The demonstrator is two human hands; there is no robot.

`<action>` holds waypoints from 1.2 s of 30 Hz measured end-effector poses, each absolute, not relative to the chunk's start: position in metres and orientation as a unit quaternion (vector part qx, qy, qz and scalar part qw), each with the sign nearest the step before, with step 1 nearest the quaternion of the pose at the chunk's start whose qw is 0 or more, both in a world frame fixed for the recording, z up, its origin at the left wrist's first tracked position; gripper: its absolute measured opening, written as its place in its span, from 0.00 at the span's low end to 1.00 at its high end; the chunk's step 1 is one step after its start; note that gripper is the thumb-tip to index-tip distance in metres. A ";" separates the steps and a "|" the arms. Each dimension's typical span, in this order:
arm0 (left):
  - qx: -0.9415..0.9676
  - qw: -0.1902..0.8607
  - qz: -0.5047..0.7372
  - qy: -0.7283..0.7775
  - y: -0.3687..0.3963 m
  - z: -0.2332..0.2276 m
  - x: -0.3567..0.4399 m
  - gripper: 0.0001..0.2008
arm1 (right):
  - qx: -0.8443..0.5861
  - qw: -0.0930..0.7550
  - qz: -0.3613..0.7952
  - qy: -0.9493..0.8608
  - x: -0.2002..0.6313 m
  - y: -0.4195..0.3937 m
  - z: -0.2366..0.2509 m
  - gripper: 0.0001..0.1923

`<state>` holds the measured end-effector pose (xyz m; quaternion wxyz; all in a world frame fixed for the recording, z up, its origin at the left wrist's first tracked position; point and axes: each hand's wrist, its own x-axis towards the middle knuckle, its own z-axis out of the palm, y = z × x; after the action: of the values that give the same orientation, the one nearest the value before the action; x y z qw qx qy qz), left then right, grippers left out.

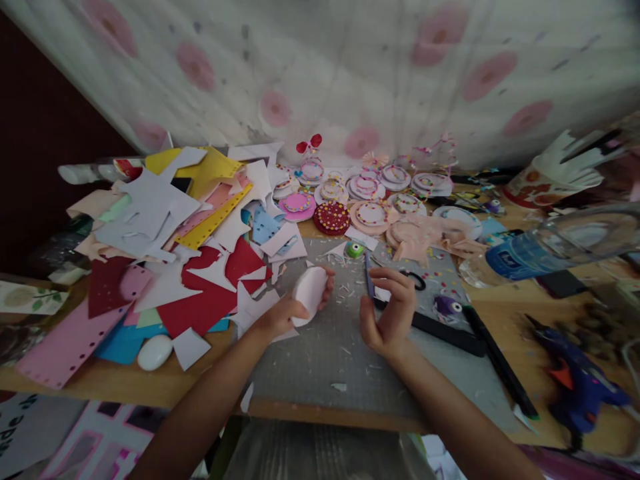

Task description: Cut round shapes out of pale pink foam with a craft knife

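My left hand (290, 313) grips a white, roundish flat piece (309, 293), tilted, with thumb on its near face and fingers behind its far edge. My right hand (393, 313) is raised over the grey cutting mat (320, 373), its curved fingers apart and nothing seen between them. Close to that hand lie a blue strip-like tool (369, 275), a black scissor-like loop handle (419, 280) and a long black tool (450, 333). Farther back sits a green ball with an eye (355, 250). To the right is a purple ball with an eye (447, 305).
Paper and foam scraps (205, 293) heap at the left, beside a white oval object (155, 352). Small decorated round hats (331, 217) line the back. Rightward are a plastic bottle (525, 257), a cup of strips (543, 180), a black marker (500, 363) and a blue glue gun (583, 383).
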<state>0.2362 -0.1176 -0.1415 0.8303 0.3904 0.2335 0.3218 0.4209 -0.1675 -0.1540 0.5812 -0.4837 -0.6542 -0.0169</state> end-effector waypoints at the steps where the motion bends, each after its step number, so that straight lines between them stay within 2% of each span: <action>1: 0.409 0.820 0.318 0.243 -0.120 -0.144 0.237 0.34 | -0.485 0.569 -0.008 -0.664 0.420 -0.168 -0.153 0.19; 4: 0.512 0.759 0.295 0.274 -0.127 -0.146 0.238 0.40 | -0.482 0.538 0.009 -0.692 0.419 -0.169 -0.151 0.18; 7: 0.607 0.674 0.292 0.304 -0.128 -0.146 0.239 0.40 | -0.488 0.535 0.003 -0.689 0.424 -0.165 -0.141 0.15; 11: 0.600 0.675 0.298 0.309 -0.122 -0.149 0.238 0.35 | -0.565 0.516 0.016 -0.644 0.449 -0.171 -0.123 0.06; 14: 0.594 0.683 0.304 0.296 -0.119 -0.150 0.237 0.31 | -0.605 0.394 0.037 -0.691 0.479 -0.193 -0.124 0.03; 17: 0.595 0.684 0.306 0.290 -0.118 -0.149 0.236 0.29 | -0.617 0.236 0.011 -0.751 0.506 -0.218 -0.142 0.13; 20: 0.592 0.689 0.302 0.288 -0.119 -0.147 0.235 0.28 | -0.613 0.179 -0.012 -0.769 0.525 -0.232 -0.162 0.19; 23: 0.585 0.694 0.309 0.285 -0.119 -0.148 0.236 0.28 | -0.625 0.164 -0.036 -0.762 0.538 -0.235 -0.172 0.16; 27: 0.564 0.701 0.334 0.281 -0.117 -0.155 0.238 0.27 | -0.610 0.198 0.000 -0.767 0.545 -0.235 -0.164 0.12; 32: 0.546 0.702 0.355 0.288 -0.118 -0.160 0.240 0.28 | -0.605 0.366 0.070 -0.704 0.521 -0.213 -0.139 0.16; 36: 0.551 0.695 0.352 0.298 -0.119 -0.152 0.237 0.30 | -0.543 0.406 0.026 -0.735 0.481 -0.174 -0.127 0.16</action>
<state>0.2374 -0.1191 -0.1519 0.6953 0.5512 0.2979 0.3523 0.4815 -0.1737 -0.1267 0.4060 -0.5425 -0.7350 0.0259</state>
